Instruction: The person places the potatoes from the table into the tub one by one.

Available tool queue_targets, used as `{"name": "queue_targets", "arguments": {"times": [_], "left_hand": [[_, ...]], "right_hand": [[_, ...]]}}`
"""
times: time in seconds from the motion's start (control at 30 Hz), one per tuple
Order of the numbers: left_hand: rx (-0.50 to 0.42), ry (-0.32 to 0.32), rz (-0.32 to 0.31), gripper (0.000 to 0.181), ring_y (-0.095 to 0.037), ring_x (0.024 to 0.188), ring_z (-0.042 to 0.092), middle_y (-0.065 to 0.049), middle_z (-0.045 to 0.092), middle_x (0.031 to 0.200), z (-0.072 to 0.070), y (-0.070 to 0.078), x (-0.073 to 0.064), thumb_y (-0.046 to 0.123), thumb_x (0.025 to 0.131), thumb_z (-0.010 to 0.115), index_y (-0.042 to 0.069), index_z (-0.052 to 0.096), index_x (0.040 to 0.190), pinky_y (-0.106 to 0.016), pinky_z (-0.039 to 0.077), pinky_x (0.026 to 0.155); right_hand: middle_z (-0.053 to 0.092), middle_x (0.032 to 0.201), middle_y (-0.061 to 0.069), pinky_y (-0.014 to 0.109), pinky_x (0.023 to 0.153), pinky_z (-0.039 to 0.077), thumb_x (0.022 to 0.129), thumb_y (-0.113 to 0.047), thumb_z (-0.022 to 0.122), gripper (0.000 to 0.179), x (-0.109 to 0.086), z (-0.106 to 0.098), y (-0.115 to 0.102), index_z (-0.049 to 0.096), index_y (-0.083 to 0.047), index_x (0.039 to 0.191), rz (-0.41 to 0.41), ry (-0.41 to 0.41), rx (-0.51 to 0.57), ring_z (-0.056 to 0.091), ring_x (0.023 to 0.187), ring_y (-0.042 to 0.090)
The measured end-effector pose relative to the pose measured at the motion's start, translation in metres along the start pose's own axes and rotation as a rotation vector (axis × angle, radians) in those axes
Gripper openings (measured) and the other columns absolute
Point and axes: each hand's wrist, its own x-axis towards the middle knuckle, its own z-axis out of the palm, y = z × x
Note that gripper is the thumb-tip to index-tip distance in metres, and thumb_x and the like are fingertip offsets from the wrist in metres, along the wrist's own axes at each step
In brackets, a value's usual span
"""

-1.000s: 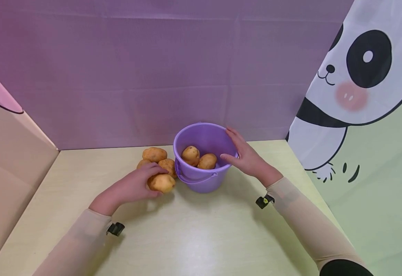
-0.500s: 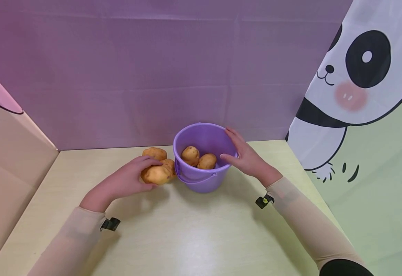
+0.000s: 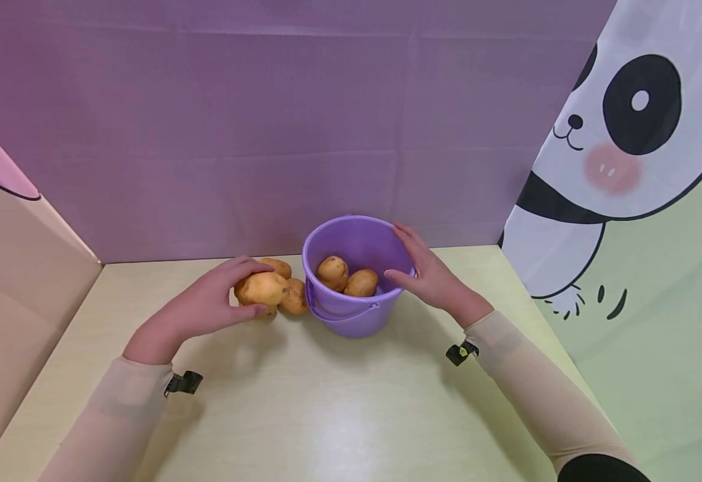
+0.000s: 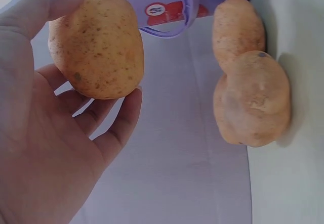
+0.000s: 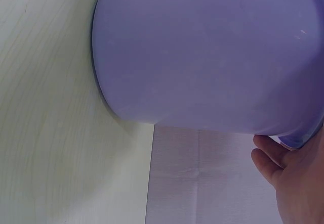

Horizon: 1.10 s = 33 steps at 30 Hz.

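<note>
Purple cloth backdrop (image 3: 218, 134), panda print (image 3: 646, 100) on the right-hand wall, pale wood-look surface (image 3: 339, 408) below. We see both hands busy and well apart from each other. The left hand (image 3: 209, 304) has thumb and fingers curled round the held potato (image 3: 260, 288), gripping it from the left, up off the surface and left of the purple bucket (image 3: 368, 326). Long axis of that potato: we read it as roughly sideways in the head view, one end facing the bucket, the other tucked into the palm. In the left wrist view we get the same potato lengthwise up the picture, top end toward the bucket, thumb over that end, fingertips at the lower end. Near it we count a rear potato (image 3: 278, 267), a front potato (image 3: 295, 297) just beside the bucket, and a half-hidden potato (image 3: 270, 312) showing under the held one. The bucket stands upright, opening up, handle (image 3: 340, 318) hanging at the front; inside we mark a left inner potato (image 3: 332, 272) and a right inner potato (image 3: 361, 282), side by side. The right hand (image 3: 434, 280) grips the bucket's right rim, thumb over the edge, fingers outside.
</note>
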Motion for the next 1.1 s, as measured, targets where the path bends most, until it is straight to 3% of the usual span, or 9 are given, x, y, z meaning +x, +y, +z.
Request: {"name": "queue_targets", "arguments": {"times": [0.17,0.47,0.77,1.1], "left_hand": [[-0.001,0.005,0.025,0.059,-0.02,0.114,0.062,0.002,0.067,0.134,-0.006,0.006,0.005,0.021,0.095,0.09,0.018,0.066,0.149,-0.049,0.051,0.1],[-0.016,0.011,0.079,0.054,-0.02,0.112,0.063,0.0,0.066,0.133,-0.016,0.019,0.019,0.015,0.097,0.086,0.014,0.066,0.146,-0.042,0.054,0.097],[0.021,0.022,0.13,0.051,-0.019,0.116,0.063,0.001,0.067,0.134,-0.021,0.03,0.038,0.023,0.098,0.086,0.017,0.068,0.146,-0.049,0.053,0.1],[0.063,0.038,0.187,0.051,-0.015,0.11,0.062,0.005,0.066,0.128,-0.018,0.045,0.062,0.024,0.095,0.089,0.019,0.069,0.142,-0.046,0.055,0.097]], "right_hand": [[0.016,0.184,0.011,0.061,0.132,0.024,0.102,-0.037,0.074,0.094,0.0,0.0,0.002,0.024,-0.009,0.176,0.0,-0.003,-0.008,0.02,0.168,0.037],[0.016,0.184,0.009,0.061,0.132,0.025,0.102,-0.038,0.075,0.094,0.001,0.001,0.005,0.024,-0.011,0.177,0.006,0.0,0.002,0.02,0.168,0.036],[0.017,0.184,0.009,0.061,0.132,0.025,0.102,-0.038,0.075,0.094,0.001,0.002,0.006,0.025,-0.01,0.176,-0.006,0.007,0.0,0.02,0.168,0.036],[0.016,0.184,0.009,0.063,0.132,0.024,0.102,-0.041,0.074,0.095,0.001,0.002,0.008,0.024,-0.01,0.177,-0.003,0.003,0.002,0.019,0.168,0.037]]}}
